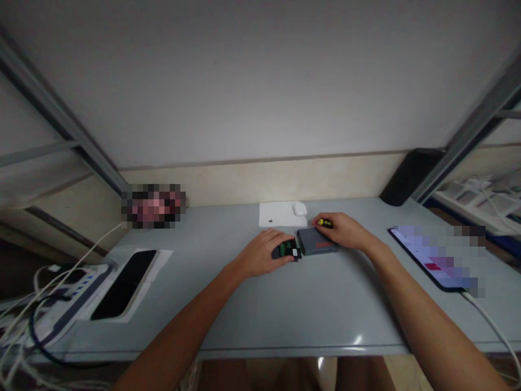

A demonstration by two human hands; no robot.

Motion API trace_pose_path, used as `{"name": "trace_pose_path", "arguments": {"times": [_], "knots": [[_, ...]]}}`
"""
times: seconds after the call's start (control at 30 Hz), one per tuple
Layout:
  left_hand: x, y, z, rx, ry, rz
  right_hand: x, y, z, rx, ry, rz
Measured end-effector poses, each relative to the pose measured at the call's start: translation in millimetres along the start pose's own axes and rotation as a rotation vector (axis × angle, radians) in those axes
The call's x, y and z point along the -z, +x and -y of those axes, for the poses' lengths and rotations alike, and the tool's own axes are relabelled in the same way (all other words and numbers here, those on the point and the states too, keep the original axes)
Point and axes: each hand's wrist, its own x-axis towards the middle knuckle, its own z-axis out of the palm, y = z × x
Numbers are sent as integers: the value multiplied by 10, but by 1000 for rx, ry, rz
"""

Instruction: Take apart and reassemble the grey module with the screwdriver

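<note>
Near the middle of the grey table point(317, 315), my left hand point(262, 252) is closed round a small dark device with a green circuit board point(286, 248). Just to its right lies a flat grey box point(315, 242) with reddish marking on top. My right hand point(342, 229) reaches over the box's right side, its fingers closed on a yellow and black tool point(324, 222). The tool's far end is hidden or too small to tell. Behind both hands is a white sheet point(277, 214) with a white case point(300, 209) and a tiny dark piece on it.
A dark phone point(125, 283) lies on paper at the left, beside a power strip point(77, 304) with tangled cables. At the right is a lit tablet point(431, 260) with a white cable. A black cylinder point(411, 176) stands at the back right.
</note>
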Motion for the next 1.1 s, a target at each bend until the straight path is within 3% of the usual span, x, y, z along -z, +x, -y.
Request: {"name": "trace_pose_path", "arguments": {"times": [0.23, 0.43, 0.7, 1.1], "knots": [[-9, 0, -8, 16, 7, -13, -137, -33, 438, 100, -23, -147], [-54, -2, 37, 137, -2, -46, -352, -100, 782, 222, -17, 34], [-86, -10, 82, 182, -54, -75, -355, -109, 763, 241, -30, 97], [251, -89, 104, 137, 74, -2, -332, -123, 665, 215, -9, 96]]}}
